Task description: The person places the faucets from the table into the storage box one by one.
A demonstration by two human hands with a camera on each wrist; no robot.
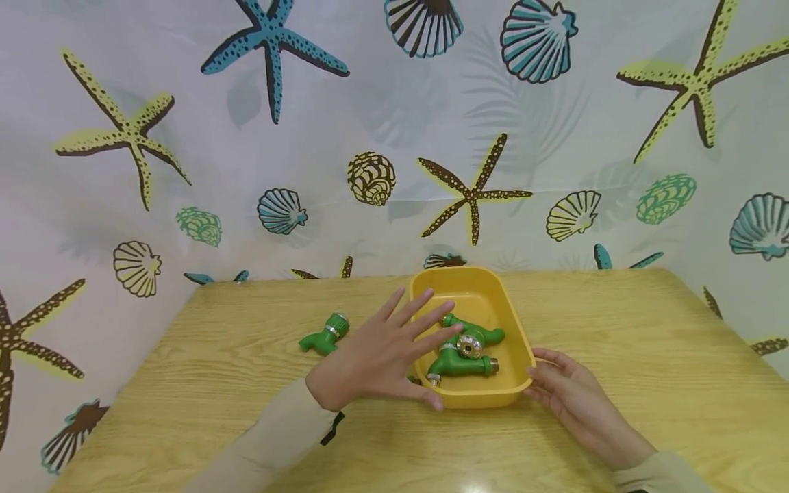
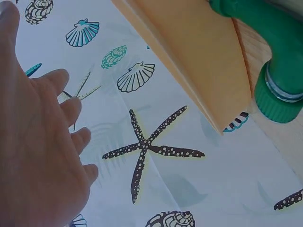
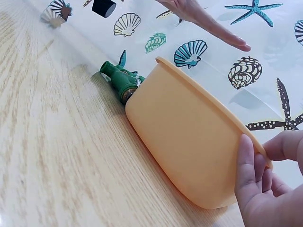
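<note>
A yellow plastic tray (image 1: 481, 400) stands on the table with green taps inside, among them one nearer tap (image 1: 462, 365) and one behind it (image 1: 491, 335). Over the tray's left side, my left hand (image 1: 379, 359) is held with fingers straight and spread, gripping nothing. My right hand (image 1: 576, 404) pinches the tray's rim at the near right corner, thumb and fingers on either side, as the right wrist view confirms. Another green tap (image 1: 322, 341) lies on the table left of the tray, partly behind the left hand. The right wrist view shows green taps (image 3: 120, 81) beside the tray's outer wall.
The wooden table (image 1: 629, 335) extends to both sides of the tray. Behind it hangs a white cloth (image 1: 333, 130) printed with starfish and shells, which also runs along the left and right sides.
</note>
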